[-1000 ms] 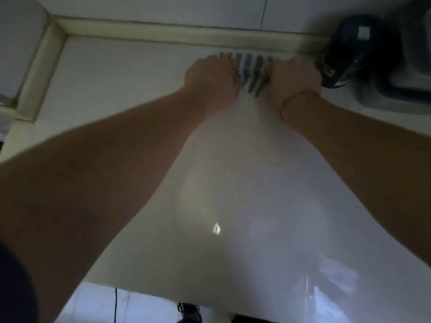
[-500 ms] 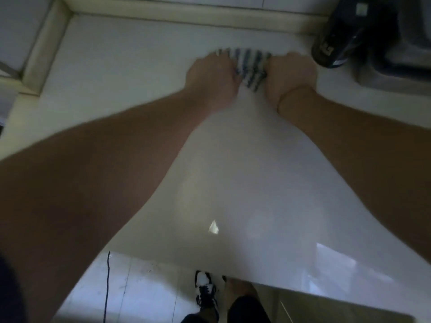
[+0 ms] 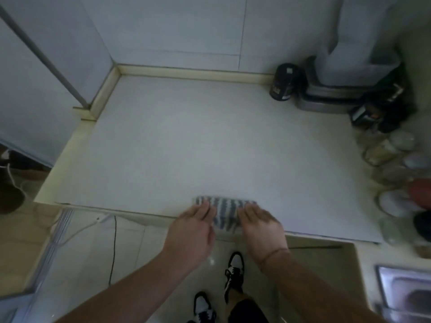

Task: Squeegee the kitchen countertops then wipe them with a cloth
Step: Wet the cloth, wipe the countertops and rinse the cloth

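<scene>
At the near edge of the white countertop (image 3: 186, 145), seen from the head camera, a blue-and-white striped cloth (image 3: 225, 212) lies folded, its front part hanging just over the lip. The left hand (image 3: 192, 229) rests on the cloth's left end with its fingers laid out nearly straight and close together, pressing down rather than curling round the fabric. The right hand (image 3: 261, 226) does the same on the right end, fingers flat and pointing toward the wall, with a thin band at the wrist. The two hands are just beside each other, a strip of the striped fabric showing between them. Both forearms reach up from the bottom of the view.

Far back on the counter, near the wall trim, stands a dark jar (image 3: 283, 82) with a label, touching or nearly touching a grey appliance base (image 3: 326, 99) to its right. Beyond that sits a dark, cluttered object that is too blurred to name. Along the right edge are several glass jars (image 3: 384, 150) with pale lids, also blurred. A steel sink (image 3: 405, 297) shows at the lower right corner. Below the counter edge, on the tiled floor, are the person's black-and-white shoes (image 3: 233, 271) and a thin black cable (image 3: 113, 248).
</scene>
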